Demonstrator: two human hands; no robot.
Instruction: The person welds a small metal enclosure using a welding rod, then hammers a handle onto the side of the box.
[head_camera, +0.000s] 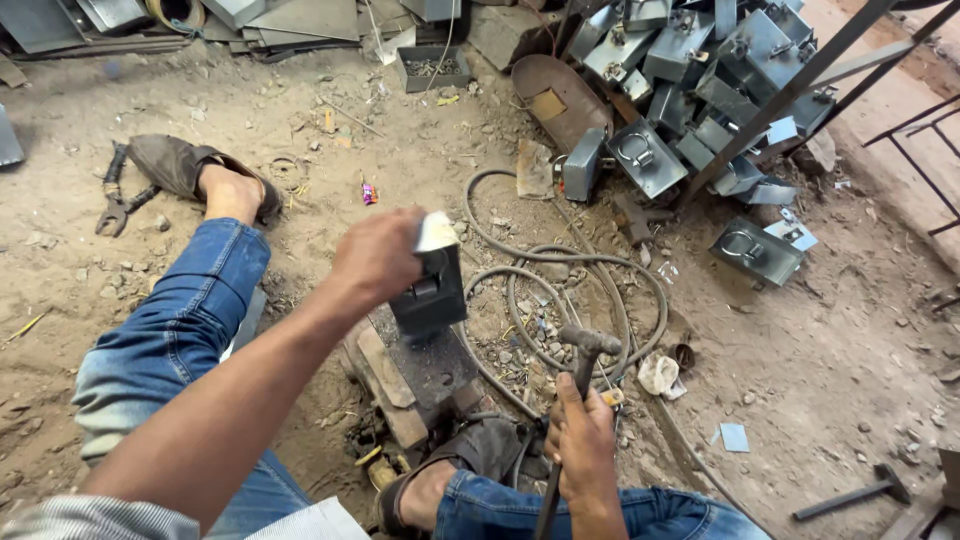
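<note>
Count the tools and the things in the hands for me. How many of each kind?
Hammers: 2, one in the right hand with its head up, one lying on the dirt
Pliers: 1, on the ground
Metal boxes held: 1, in the left hand, box over the iron block
Total: 4
The heap of boxes is too jumbled to count.

Metal box (430, 285) over anvil block (432, 365)
</note>
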